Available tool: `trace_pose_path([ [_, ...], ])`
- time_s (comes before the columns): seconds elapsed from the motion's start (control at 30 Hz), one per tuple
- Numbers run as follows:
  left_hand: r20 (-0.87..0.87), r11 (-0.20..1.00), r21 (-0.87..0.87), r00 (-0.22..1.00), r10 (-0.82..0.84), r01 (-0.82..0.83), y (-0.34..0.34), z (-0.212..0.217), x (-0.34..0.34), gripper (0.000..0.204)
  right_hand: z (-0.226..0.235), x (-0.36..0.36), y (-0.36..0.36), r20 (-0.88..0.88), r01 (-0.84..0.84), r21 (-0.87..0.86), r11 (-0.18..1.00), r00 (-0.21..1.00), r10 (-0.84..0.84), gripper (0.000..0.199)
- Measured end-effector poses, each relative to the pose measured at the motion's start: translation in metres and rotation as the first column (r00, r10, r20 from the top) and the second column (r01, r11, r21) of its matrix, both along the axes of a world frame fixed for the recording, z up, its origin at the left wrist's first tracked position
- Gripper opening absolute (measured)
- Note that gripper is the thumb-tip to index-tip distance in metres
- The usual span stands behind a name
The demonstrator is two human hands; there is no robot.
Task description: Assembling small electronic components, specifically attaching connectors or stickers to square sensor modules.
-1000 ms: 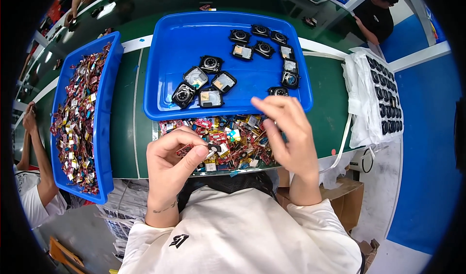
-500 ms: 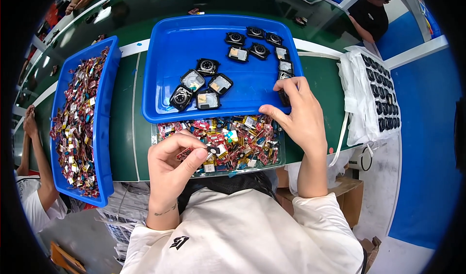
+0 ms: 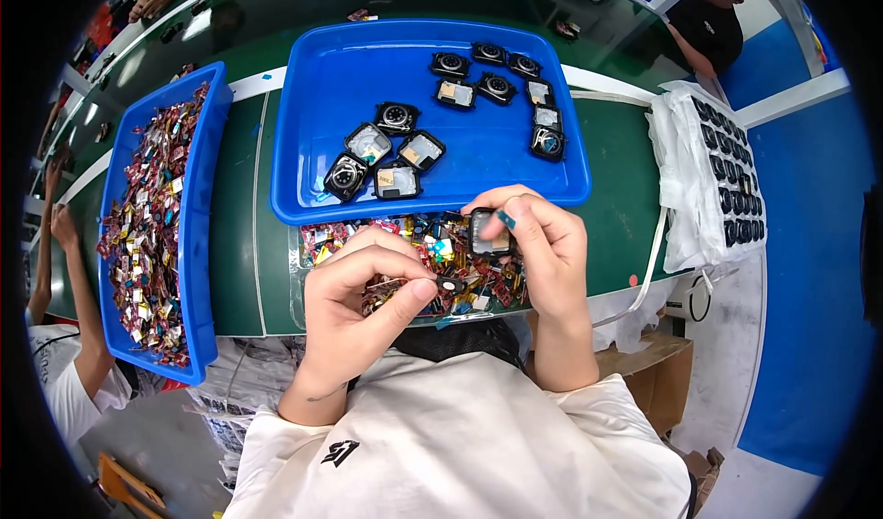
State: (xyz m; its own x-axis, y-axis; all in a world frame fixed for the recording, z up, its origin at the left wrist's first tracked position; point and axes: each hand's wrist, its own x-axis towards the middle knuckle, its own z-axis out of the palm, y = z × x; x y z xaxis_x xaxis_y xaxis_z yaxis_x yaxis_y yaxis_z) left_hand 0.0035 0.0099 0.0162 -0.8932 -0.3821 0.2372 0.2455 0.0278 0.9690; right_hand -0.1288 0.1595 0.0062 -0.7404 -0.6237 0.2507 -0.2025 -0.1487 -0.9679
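Between the thumb and forefinger of my left hand (image 3: pixel 361 291) is a small black part (image 3: pixel 449 284) with a pale round spot. My right hand (image 3: pixel 550 257) grips a square black watch case (image 3: pixel 485 234), its hollow side facing up. A bit of teal film (image 3: pixel 506 219) shows at the right thumb and fingers. Both hands are over a clear tray (image 3: pixel 299 280) heaped with red circuit boards and other small electronic parts. Just beyond them, a large blue tray (image 3: pixel 317 216) holds several more watch cases (image 3: pixel 395 116), some turned hollow side up, others showing a round sensor.
On my left stands a long blue bin (image 3: pixel 207 216) full of small circuit boards. A white tray stack (image 3: pixel 685 234) with rows of black watch cases is at the right. The green bench (image 3: pixel 241 271) runs beneath. Other people (image 3: pixel 704 27) sit around it. A cardboard box (image 3: pixel 658 367) is below, right.
My right hand has taken a watch case from the blue tray's right side and drawn it back toward me. My left hand has moved right with the small black part, closer to the case.
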Motion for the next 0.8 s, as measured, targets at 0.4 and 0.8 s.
trace_pose_path([
  [0.4,-0.030,0.965,-0.135,0.974,0.225,-0.227,0.000,0.001,-0.010,0.008,0.012,0.023,-0.010,0.214,-0.210,-0.185,0.960,0.945,0.248,0.046],
  [0.8,-0.058,0.789,-0.567,0.966,0.251,-0.239,-0.003,0.006,-0.021,0.008,-0.005,0.026,-0.007,0.135,-0.245,-0.067,0.967,0.958,0.252,0.053],
])
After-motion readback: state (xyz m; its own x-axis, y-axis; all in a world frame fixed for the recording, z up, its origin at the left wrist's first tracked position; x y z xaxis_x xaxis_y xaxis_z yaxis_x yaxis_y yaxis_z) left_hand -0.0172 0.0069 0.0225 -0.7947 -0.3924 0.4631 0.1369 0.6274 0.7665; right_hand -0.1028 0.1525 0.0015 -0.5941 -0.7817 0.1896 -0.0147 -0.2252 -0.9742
